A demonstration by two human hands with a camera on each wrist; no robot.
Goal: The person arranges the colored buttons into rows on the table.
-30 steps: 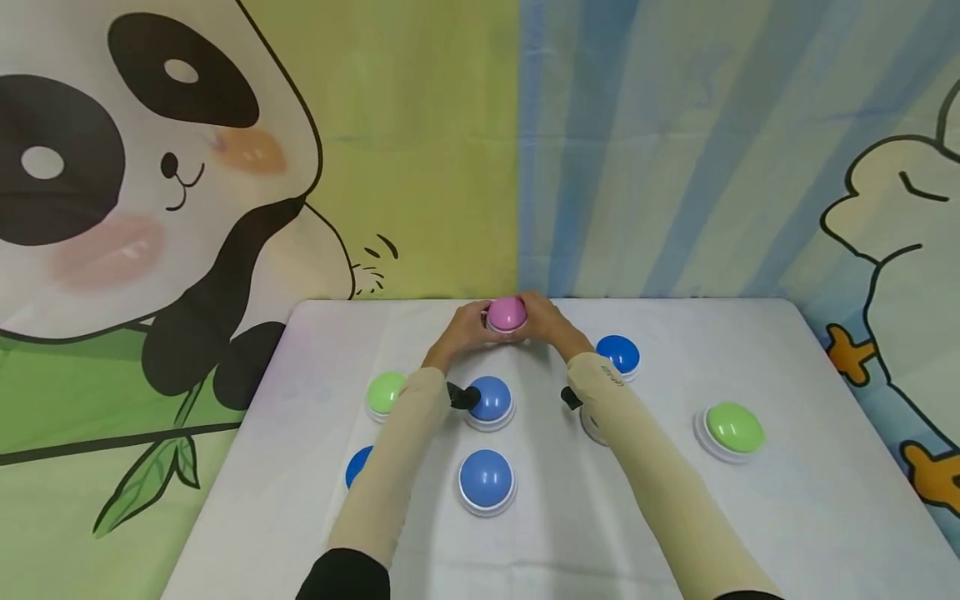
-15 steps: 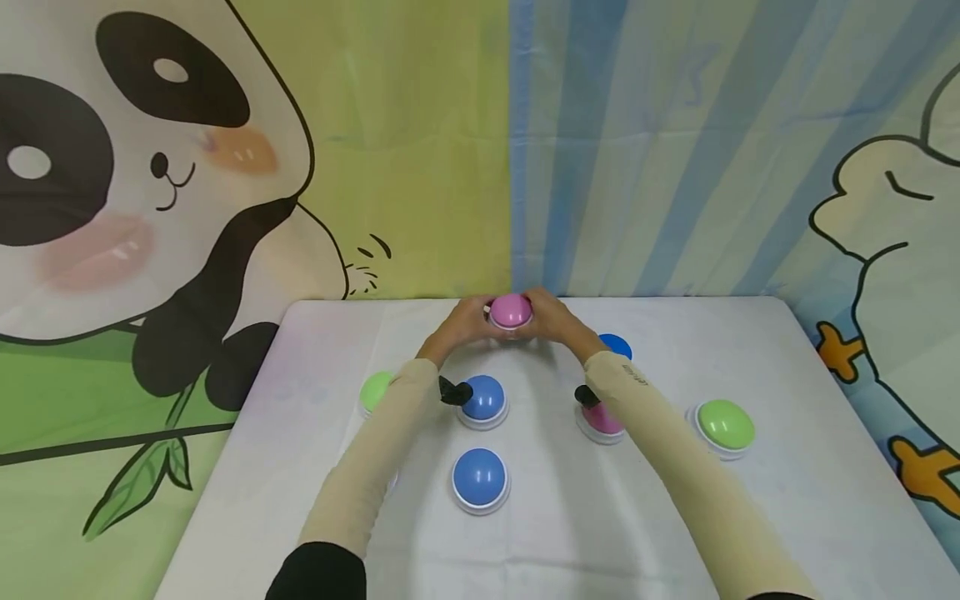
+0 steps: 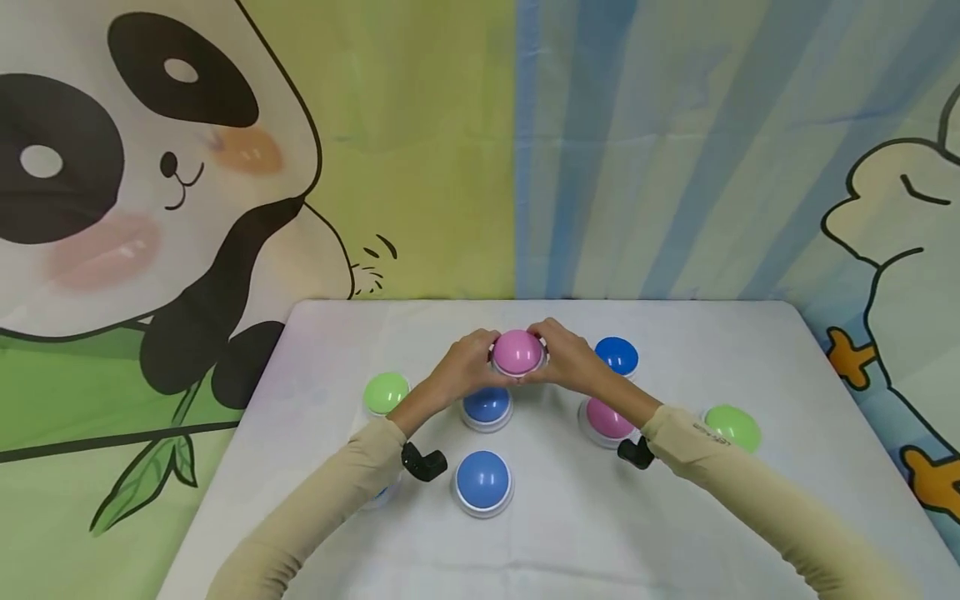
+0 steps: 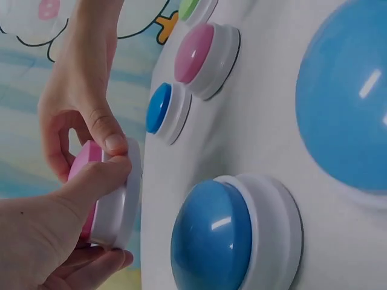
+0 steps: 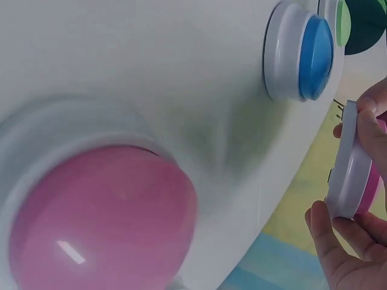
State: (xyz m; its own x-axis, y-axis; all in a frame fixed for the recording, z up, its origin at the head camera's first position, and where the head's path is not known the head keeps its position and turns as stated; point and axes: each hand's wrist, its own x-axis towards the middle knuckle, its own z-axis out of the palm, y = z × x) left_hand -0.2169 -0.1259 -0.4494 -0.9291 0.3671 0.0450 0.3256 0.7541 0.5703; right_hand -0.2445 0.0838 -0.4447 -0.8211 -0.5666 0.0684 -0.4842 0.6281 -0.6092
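A pink dome push button (image 3: 517,352) with a white base is held up between both hands, above the table's far half. My left hand (image 3: 468,364) grips its left side; in the left wrist view the left thumb lies along the white rim and the fingers reach beneath. My right hand (image 3: 566,357) pinches the opposite side, its thumb (image 4: 109,136) close to the left thumb. From the right wrist view, the base is seen edge-on, tilted, clear of the table. Just below the hands stands a blue button (image 3: 486,407), partly covered by them.
On the white table (image 3: 555,533) stand another blue button (image 3: 483,482), a far-right blue one (image 3: 617,355), a second pink button (image 3: 606,421), and green buttons at left (image 3: 386,392) and right (image 3: 733,427). The left forearm mostly hides one more button. A printed curtain (image 3: 442,150) hangs behind.
Both hands have brought the pink button from the table's far edge toward me, and it looks larger. The forearms have spread outward, uncovering the second pink button.
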